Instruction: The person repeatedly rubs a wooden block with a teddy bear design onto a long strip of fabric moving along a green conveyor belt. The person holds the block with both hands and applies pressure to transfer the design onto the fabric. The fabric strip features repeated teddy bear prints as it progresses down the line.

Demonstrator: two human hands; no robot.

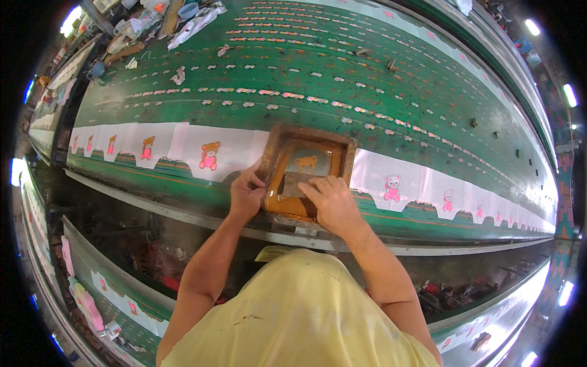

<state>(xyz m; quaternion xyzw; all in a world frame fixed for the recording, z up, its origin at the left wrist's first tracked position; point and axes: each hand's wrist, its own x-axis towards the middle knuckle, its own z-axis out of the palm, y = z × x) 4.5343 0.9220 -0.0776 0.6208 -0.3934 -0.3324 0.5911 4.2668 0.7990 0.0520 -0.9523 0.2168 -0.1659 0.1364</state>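
A wooden screen-printing frame [312, 133] lies in front of me over a strip of white fabric pieces [240, 147]. Orange-brown ink coats its mesh around a bear-shaped opening [306, 162]. My left hand [246, 192] is closed at the frame's left side, fingers pinched against the rim. Inside the frame, my right hand [333, 199] grips a squeegee [295, 184], a flat brownish blade resting on the inky mesh. Left of the frame, a printed bear [209, 156] has a brown head and pink body. To the right, another bear [392, 187] shows pink with a pale head.
A long green printing table [202, 67] carries rows of small coloured prints and several metal stops [390, 64]. Rags, cups and a board [170, 19] clutter its far left end. The pale table edge [183, 203] runs before me. A lower green table [116, 287] stands at lower left.
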